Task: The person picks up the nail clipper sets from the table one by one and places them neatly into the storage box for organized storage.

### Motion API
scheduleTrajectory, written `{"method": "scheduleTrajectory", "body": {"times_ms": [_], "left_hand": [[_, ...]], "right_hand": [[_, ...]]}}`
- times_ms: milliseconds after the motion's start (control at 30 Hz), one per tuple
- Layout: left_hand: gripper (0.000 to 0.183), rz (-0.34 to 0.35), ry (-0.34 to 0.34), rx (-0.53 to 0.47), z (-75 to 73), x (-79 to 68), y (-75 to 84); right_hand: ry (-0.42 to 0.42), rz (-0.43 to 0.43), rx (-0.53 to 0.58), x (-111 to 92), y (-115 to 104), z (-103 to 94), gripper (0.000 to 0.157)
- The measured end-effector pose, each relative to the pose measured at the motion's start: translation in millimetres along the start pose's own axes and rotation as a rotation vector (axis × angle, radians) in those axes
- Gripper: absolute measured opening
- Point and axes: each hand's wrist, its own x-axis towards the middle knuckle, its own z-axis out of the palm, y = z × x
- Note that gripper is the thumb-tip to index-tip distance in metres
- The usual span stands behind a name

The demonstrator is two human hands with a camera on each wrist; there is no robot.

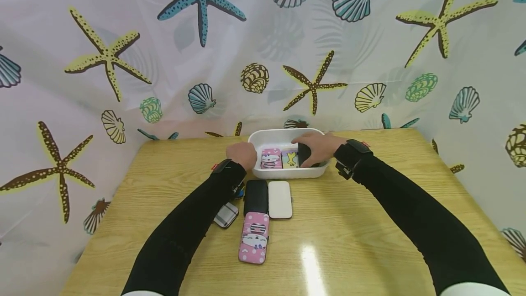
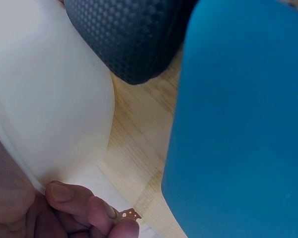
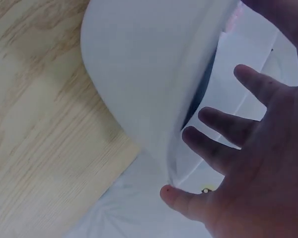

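Note:
A white plastic bin point(image 1: 287, 174) stands at the back of the table. My left hand point(image 1: 242, 154) grips its left end, with curled fingers point(image 2: 64, 193) at the rim in the left wrist view. Over the right end reaches my right hand point(image 1: 318, 145), beside a black case point(image 1: 303, 153) that it partly hides. Spread fingers point(image 3: 228, 126) lie over the bin's inside in the right wrist view, a fingertip at the rim. A pink cartoon case point(image 1: 271, 159) and a yellow-and-purple case point(image 1: 290, 159) lie inside, left of the black one.
In front of the bin lie a black case point(image 1: 255, 198), a white case point(image 1: 280, 200) and a pink cartoon case point(image 1: 254, 241). A grey plaid case point(image 1: 226, 215) is partly under the left sleeve. A large blue object point(image 2: 238, 124) shows in the left wrist view. Behind hangs a seashell-print curtain point(image 1: 230, 72).

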Motion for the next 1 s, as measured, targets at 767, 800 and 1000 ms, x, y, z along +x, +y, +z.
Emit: {"method": "scheduleTrajectory", "body": {"times_ms": [767,800,1000], "left_hand": [[0.036,0.016,0.013,-0.006,-0.1,-2.6,0.2],[0.036,0.015,0.015,-0.008,0.1,-2.5,0.3],[0.036,0.001,0.006,-0.009,0.0,-0.5,1.0]], "right_hand": [[-0.044,0.011,0.013,6.3,8.7,5.2,0.053],[-0.047,0.016,0.018,6.1,9.5,5.5,0.054],[-0.048,0.027,0.039,3.8,10.2,5.3,0.055]]}}
